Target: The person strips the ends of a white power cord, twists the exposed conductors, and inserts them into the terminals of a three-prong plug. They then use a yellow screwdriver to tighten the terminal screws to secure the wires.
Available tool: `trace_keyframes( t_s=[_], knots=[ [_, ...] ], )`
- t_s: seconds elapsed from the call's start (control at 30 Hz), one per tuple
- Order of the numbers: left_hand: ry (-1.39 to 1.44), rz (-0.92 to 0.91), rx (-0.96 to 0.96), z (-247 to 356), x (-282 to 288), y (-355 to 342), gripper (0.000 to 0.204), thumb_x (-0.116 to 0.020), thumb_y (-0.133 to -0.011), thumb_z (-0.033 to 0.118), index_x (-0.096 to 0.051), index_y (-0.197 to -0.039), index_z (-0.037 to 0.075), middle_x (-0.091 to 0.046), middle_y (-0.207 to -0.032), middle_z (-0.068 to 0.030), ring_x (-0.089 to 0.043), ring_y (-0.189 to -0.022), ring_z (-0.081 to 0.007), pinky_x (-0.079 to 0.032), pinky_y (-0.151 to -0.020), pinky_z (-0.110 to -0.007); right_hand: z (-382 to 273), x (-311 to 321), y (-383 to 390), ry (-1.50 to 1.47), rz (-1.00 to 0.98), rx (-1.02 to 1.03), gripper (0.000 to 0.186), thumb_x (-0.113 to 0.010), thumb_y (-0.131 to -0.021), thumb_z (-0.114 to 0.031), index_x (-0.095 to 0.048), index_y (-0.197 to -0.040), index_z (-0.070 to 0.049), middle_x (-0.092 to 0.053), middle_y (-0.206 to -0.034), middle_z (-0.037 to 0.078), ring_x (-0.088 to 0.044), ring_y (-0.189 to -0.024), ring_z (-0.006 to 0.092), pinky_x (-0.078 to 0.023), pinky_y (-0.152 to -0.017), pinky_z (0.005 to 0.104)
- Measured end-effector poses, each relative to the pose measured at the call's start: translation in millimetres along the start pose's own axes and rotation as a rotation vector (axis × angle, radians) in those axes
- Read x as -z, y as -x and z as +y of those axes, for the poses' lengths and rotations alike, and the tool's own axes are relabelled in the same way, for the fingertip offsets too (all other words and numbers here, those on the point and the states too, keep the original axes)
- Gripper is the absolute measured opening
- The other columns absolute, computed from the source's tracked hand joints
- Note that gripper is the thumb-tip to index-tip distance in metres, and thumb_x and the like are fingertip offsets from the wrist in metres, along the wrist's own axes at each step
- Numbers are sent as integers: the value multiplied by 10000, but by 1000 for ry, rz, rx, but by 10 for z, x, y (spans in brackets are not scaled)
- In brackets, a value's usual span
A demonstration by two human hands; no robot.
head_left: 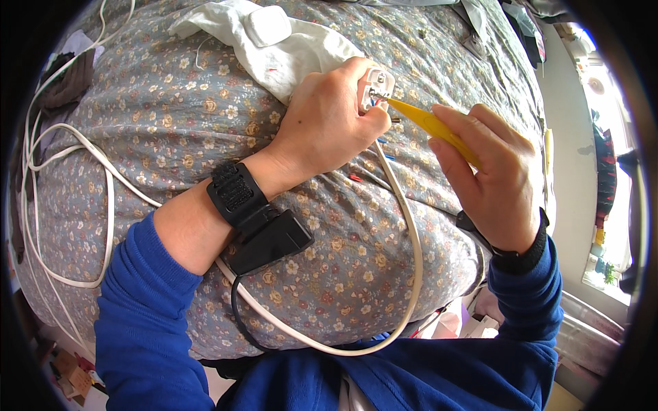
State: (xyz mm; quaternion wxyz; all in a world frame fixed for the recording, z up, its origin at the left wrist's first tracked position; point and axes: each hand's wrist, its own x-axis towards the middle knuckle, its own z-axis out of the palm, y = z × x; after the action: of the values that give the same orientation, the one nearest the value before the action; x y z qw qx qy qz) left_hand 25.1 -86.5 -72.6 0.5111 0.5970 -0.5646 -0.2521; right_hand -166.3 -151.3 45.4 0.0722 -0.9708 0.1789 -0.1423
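My left hand (329, 116) is closed around an opened white electrical plug (379, 81), its inner metal parts and some coloured wire facing up. From below that plug a white cable (415, 253) curves down toward me and round to the left. My right hand (490, 178) grips a yellow tapered tool (425, 122), whose narrow end meets the plug's lower edge; its exact tip is too small to make out. Beyond my left hand, a white rounded casing piece (267, 26) lies on a white cloth (274, 65).
A floral bedspread (274, 301) spreads under everything. Small red clippings (355, 178) and blue clippings (389, 157) lie near the cable. Loops of white cable (110, 205) are at the left. A black box (271, 243) with a black cord is at my left wrist. A bright window (617, 137) is at right.
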Motion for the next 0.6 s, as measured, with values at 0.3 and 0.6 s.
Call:
trace_keyframes(
  t_s=[0.3, 0.6],
  knots=[
    [-8, -6, 10, 7, 6, 0, 398, -675, -890, 139, -582, -1231, -43, -637, -764, -49, -578, -663, -87, -496, -613, -274, 8, -21, 0, 2, 5, 19, 244, -768, -871, -73, -705, -1095, 1, -608, -766, 116, -617, -575, 265, -497, -526, 340],
    [-13, 10, -17, -5, -3, 3, 420, -666, -887, 150, -576, -1248, -46, -617, -747, -38, -566, -650, -85, -487, -599, -274, 32, -6, -50, 153, 29, 131, 163, -759, -897, -89, -612, -935, -26, -611, -764, 91, -618, -579, 254, -506, -537, 338]
  ],
)
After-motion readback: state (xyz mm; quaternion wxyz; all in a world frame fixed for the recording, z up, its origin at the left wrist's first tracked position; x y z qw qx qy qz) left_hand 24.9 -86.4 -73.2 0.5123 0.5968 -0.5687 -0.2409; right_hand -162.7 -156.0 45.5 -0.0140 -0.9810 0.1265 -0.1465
